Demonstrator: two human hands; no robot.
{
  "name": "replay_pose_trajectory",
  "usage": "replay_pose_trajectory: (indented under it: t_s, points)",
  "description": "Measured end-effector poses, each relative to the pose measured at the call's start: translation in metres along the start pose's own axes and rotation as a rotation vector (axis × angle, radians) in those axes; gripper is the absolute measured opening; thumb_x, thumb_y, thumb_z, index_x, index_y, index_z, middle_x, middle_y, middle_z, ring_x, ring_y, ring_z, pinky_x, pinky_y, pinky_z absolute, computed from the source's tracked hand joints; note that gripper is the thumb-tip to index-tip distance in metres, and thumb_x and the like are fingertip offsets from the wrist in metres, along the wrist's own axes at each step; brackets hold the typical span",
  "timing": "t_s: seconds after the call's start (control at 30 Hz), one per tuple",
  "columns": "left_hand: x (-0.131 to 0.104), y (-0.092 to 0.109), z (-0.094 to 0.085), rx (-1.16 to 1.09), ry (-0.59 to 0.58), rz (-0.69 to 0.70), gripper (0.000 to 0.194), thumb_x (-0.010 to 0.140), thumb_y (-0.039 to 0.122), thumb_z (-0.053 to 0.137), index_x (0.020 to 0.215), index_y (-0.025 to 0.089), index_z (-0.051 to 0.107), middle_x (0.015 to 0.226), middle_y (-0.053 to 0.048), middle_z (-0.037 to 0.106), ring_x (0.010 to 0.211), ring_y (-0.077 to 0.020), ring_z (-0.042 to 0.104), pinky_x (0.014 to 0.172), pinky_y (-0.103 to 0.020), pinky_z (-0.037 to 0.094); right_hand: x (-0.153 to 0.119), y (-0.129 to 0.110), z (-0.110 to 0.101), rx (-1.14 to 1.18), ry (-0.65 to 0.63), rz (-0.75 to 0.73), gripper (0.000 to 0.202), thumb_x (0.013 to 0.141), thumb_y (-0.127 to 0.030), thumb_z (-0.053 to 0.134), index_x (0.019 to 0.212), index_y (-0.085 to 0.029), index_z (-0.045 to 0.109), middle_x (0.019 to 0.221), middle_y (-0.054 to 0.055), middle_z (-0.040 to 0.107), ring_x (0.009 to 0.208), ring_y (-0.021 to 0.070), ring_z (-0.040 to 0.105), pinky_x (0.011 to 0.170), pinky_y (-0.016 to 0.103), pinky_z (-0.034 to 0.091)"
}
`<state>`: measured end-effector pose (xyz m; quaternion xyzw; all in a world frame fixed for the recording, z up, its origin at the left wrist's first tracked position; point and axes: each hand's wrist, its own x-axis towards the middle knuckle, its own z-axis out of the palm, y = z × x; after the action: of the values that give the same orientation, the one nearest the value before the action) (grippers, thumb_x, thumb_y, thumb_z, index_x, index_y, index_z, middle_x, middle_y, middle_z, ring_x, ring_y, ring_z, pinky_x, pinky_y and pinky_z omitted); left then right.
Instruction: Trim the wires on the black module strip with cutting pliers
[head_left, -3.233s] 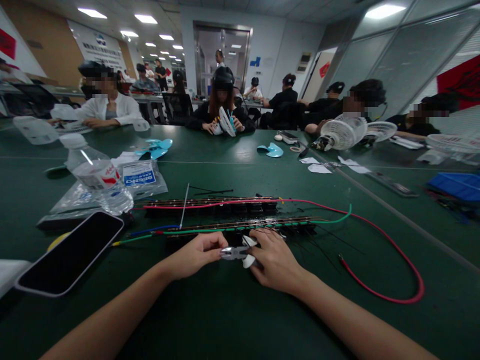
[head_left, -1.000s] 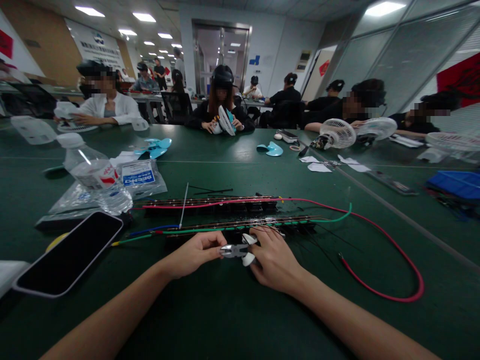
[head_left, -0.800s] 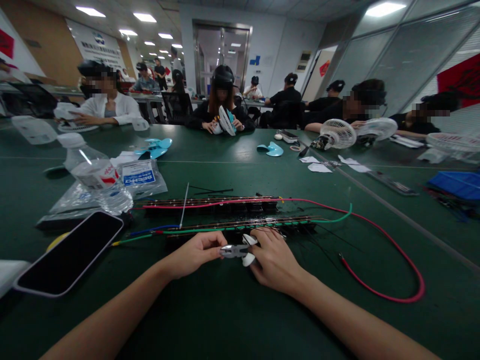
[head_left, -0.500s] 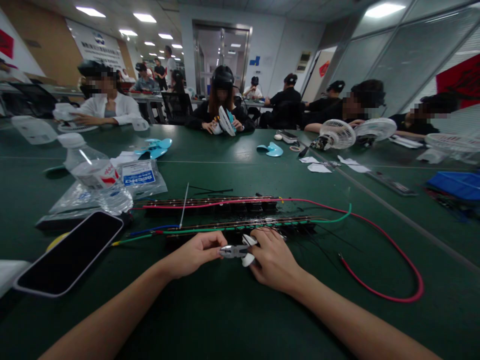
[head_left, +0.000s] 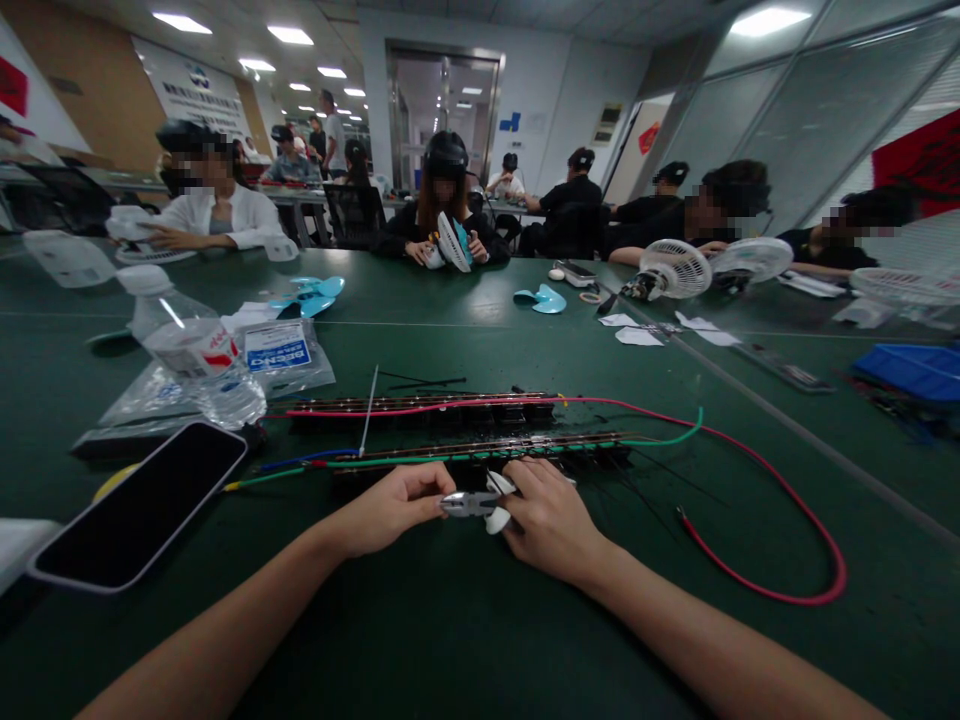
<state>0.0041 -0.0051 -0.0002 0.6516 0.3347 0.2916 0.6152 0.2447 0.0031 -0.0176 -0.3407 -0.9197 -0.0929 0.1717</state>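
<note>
My right hand (head_left: 551, 510) is wrapped round the white handles of a pair of pliers (head_left: 469, 504), whose metal jaws point left. At the jaw tips, my left hand (head_left: 397, 505) has its thumb and forefinger pinched; whatever lies between them is too small to make out. Just beyond my hands runs a dark strip (head_left: 585, 452) with a green wire (head_left: 660, 442) along it. Behind that lies a second dark strip (head_left: 495, 408) with a red wire (head_left: 814, 500) that curls round to the right. A pale cable tie (head_left: 369, 410) stands up from the nearer strip.
A phone (head_left: 142, 505) and a water bottle (head_left: 191, 350) are at the left, by a plastic bag (head_left: 289, 350). Blue fan blades (head_left: 541, 298) lie farther back. Co-workers sit across the table with fan parts; a blue tray (head_left: 911, 370) is at the right.
My hands and the pliers have barely moved, with a very slight shift of the right hand. In the background, a standing person has shifted left.
</note>
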Motion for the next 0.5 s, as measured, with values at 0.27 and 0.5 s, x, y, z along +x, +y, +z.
replay_pose_trajectory:
  t_s: [0.27,0.5]
  points:
    - [-0.0002,-0.0023,0.0003,-0.036,0.007,0.001,0.013,0.087,0.027,0.059,0.083,0.015,0.058,0.079,0.002,0.05,0.073,-0.0139,0.043,0.07,-0.026,0.034,-0.001,-0.0016,-0.0001,-0.007,0.029,0.001,0.003,0.073,-0.017,0.062,0.07,-0.016,0.062,0.086,0.008,0.055,0.075,0.019,0.042,0.066,0.032,0.034]
    - [0.0011,-0.0042,-0.0003,-0.033,0.014,0.014,0.009,0.087,0.025,0.059,0.083,0.016,0.059,0.08,0.001,0.052,0.074,-0.0141,0.045,0.071,-0.026,0.035,0.0001,-0.0037,-0.0002,0.015,0.017,0.015,0.006,0.074,-0.018,0.06,0.069,-0.016,0.062,0.083,0.008,0.054,0.073,0.0183,0.043,0.064,0.032,0.035]
